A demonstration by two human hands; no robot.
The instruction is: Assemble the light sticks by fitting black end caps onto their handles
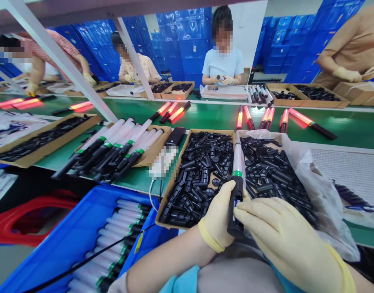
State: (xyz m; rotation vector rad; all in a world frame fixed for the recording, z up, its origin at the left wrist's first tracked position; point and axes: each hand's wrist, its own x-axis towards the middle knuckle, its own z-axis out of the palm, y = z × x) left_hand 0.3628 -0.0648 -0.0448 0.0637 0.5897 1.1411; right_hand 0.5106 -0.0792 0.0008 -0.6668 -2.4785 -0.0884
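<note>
My left hand (pixel 219 215), in a pale yellow glove, is wrapped round the black handle of a light baton (pixel 238 173). The baton stands nearly upright, its clear tube pointing away from me above a green ring. My right hand (pixel 275 228), gloved too, lies over the handle from the right, its fingertips pressed at an opening in the handle where something blue shows. Just beyond the hands are a cardboard tray of small black parts (pixel 202 162) and a second, plastic-lined batch of black parts (pixel 266 171).
Finished-looking batons (pixel 114 146) are piled at the left on the green bench. A blue crate (pixel 68 219) of batons stands lower left, a black cable crossing it. Red-lit batons (pixel 264 118) lie on the green belt (pixel 211 114). Several people work opposite.
</note>
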